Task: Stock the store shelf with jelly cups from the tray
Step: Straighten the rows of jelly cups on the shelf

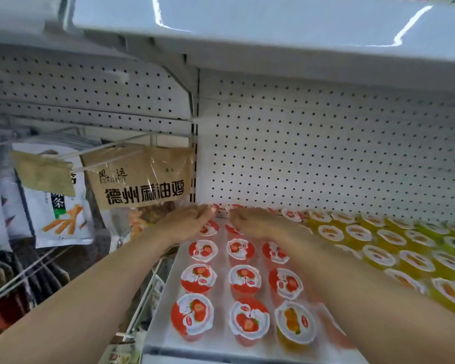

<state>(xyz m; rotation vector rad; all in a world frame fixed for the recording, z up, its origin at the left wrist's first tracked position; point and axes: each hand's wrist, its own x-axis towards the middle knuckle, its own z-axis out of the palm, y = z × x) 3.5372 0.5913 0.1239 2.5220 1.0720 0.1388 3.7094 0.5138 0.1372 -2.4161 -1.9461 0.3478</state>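
Jelly cups point(244, 279) already fill most of my shelf point(158, 321): red strawberry ones in rows at the left, a yellow-orange block point(394, 258) to the right, so I judge stocking well along, with the back row being finished. Both my hands reach the rear, by the pegboard point(326, 153). My left hand point(188, 223) and right hand point(252, 223) curl over cups there; whether they pinch anything I cannot tell. No tray is in view.

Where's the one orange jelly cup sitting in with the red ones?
The orange jelly cup stands in the front row on the shelf, lower centre, just right of a red strawberry cup and under the right forearm.
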